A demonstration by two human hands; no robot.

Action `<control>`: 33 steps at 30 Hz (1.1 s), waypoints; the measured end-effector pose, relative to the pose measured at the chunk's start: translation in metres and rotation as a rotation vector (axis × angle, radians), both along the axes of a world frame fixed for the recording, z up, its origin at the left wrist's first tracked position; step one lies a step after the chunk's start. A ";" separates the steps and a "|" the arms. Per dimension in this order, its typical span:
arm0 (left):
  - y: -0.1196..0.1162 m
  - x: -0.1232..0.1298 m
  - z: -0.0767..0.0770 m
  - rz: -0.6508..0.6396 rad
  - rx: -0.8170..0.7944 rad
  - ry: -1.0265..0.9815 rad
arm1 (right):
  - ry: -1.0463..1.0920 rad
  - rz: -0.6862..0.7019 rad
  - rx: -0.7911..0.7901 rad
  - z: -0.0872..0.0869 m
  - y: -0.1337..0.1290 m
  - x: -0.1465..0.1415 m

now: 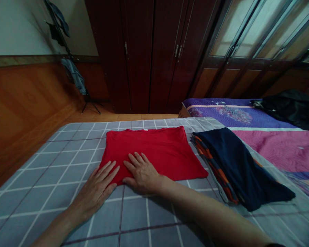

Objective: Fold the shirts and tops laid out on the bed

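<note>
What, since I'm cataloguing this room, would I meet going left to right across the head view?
Clothes stand → red garment → folded pile topped with navy cloth → black cloth bundle.

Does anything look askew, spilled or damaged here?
One thing: the dark heap, apparently cloth, lies crumpled on the purple-and-pink bedspread, unlike the folded stack. The red garment lies flat, the left hand and right hand at its near-left corner. No spill or damage shows.
</note>
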State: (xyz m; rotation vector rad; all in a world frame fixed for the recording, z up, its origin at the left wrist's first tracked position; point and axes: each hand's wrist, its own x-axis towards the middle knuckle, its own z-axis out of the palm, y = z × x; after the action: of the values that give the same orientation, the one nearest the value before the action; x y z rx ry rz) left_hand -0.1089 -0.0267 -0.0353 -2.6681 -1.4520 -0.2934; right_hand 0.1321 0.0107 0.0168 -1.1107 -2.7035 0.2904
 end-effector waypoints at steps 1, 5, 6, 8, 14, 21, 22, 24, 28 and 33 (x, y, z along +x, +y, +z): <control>0.000 0.000 0.000 0.001 -0.007 0.007 | -0.011 -0.035 0.009 -0.004 0.013 0.008; -0.001 0.001 0.004 0.010 -0.064 0.027 | -0.131 -0.342 0.066 -0.014 0.054 0.083; -0.001 0.001 0.005 0.012 -0.072 0.024 | -0.172 -0.452 0.081 -0.014 0.060 0.103; -0.002 0.002 0.007 0.017 -0.079 0.013 | -0.239 -0.621 0.119 -0.012 0.067 0.131; 0.010 0.028 0.036 0.073 -0.021 -0.012 | -0.190 -0.544 0.131 -0.004 0.061 0.087; 0.111 0.093 0.062 0.076 -0.033 -0.079 | -0.096 -0.232 0.084 -0.009 0.075 0.000; 0.125 0.098 0.058 0.094 -0.045 -0.084 | -0.099 -0.222 0.083 -0.010 0.079 -0.002; 0.145 0.103 0.045 0.133 -0.055 -0.091 | -0.106 -0.205 0.078 -0.012 0.090 0.006; 0.153 0.099 0.021 0.173 -0.052 -0.096 | -0.115 -0.274 0.078 -0.014 0.112 0.050; 0.151 0.097 0.015 0.197 -0.086 -0.094 | -0.098 -0.545 0.103 -0.018 0.124 0.089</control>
State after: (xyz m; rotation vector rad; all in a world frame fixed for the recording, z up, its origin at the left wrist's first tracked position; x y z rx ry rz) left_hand -0.0117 0.1246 -0.0205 -2.5798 -1.7781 -0.3510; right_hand 0.2207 0.1351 -0.0014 -1.7961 -2.3317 0.0071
